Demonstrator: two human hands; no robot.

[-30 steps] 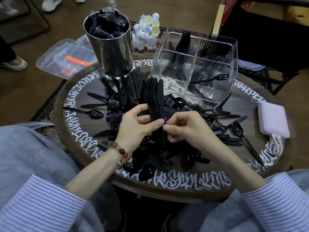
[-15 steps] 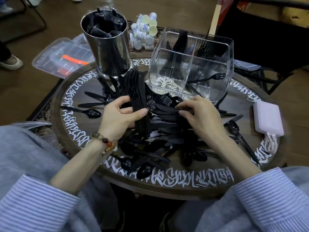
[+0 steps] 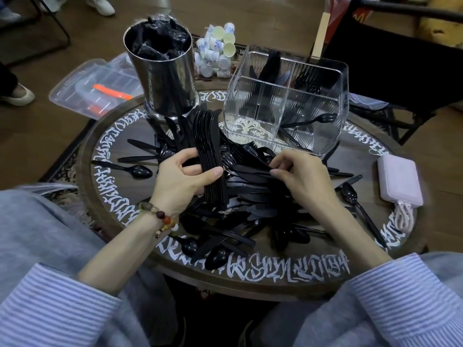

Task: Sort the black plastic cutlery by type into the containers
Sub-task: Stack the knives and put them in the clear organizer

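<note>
Left hand [image 3: 184,180]: grip closed around a stack of black knives [image 3: 209,156], thumb across the front of the stack, fingers behind it; the stack stands nearly upright with the blades fanning out above the grip. Right hand [image 3: 299,179]: grip is a narrow pinch, fingertips closed on a single black piece lying across the top of the cutlery pile [image 3: 250,204]; its type cannot be told. The pile lies directly under and between both grips, spread over the round table [image 3: 288,274], which carries white lettering round its rim. Loose spoons lie outside the grips: one spoon [image 3: 136,170] left of the left hand, another spoon [image 3: 350,194] right of the right hand. A pink power bank [image 3: 398,180] with a white cable rests further right of that. Beyond the left grip stands a metal canister [image 3: 165,78] holding black items. Beyond the right grip stands a clear divided container [image 3: 288,103] with black cutlery in its far compartments and one spoon leaning in a nearer compartment. Behind both sits a cluster of small white cups [image 3: 216,53].
</note>
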